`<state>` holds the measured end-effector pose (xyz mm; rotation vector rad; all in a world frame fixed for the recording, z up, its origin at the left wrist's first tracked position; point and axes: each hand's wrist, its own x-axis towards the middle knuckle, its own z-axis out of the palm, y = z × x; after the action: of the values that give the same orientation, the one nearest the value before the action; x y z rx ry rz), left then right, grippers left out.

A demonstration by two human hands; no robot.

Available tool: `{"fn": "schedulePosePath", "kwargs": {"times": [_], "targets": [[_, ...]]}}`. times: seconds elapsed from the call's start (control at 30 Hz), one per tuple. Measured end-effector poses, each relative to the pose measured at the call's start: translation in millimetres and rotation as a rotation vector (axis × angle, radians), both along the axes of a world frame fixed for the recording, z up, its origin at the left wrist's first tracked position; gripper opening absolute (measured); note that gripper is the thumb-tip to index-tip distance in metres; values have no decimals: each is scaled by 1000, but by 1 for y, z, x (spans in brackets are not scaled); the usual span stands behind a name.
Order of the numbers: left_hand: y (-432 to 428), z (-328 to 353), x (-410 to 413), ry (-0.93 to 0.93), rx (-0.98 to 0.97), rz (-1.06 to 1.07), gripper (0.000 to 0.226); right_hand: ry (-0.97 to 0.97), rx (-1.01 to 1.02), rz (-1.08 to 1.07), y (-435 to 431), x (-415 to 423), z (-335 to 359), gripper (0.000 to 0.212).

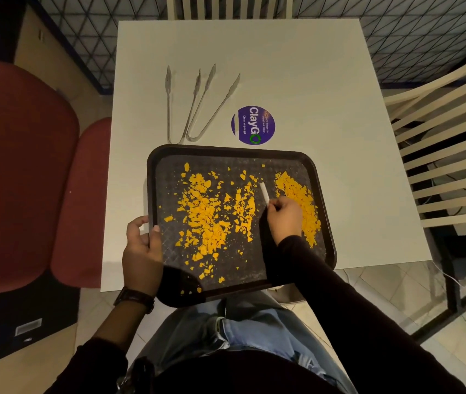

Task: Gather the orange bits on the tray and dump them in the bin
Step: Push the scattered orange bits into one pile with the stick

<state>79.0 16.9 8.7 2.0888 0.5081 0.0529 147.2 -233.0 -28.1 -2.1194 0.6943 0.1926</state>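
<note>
A dark tray (pixel 226 150) lies on the white table, its near edge hanging over my lap. Orange bits (pixel 206 211) are scattered across its left and middle, and a denser heap of orange bits (pixel 297 191) lies along the right side. My left hand (pixel 140 245) grips the tray's left rim, thumb on top. My right hand (pixel 284 217) pinches a thin white card (pixel 264 191) that stands on edge on the tray between the middle scatter and the right heap. No bin is in view.
Two metal tongs (pixel 194 106) lie on the white table (pixel 325 81) beyond the tray, beside a round purple sticker (pixel 253 125). A red chair (pixel 21 172) stands at the left, and slatted wooden chairs (pixel 447 132) stand at the right and far side.
</note>
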Motion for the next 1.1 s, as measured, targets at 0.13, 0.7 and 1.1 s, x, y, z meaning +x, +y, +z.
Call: {"fn": "schedulePosePath", "kwargs": {"times": [0.13,0.7,1.1], "targets": [[0,1,-1,14,-8,12,26,31,-50,-94,-16,32,-3,16],[-3,8,4,47,-13,31,26,39,-131,23,-20,27,-1,18],[-3,8,5,27,-1,33,25,-13,-83,-2,-24,6,13,14]]}}
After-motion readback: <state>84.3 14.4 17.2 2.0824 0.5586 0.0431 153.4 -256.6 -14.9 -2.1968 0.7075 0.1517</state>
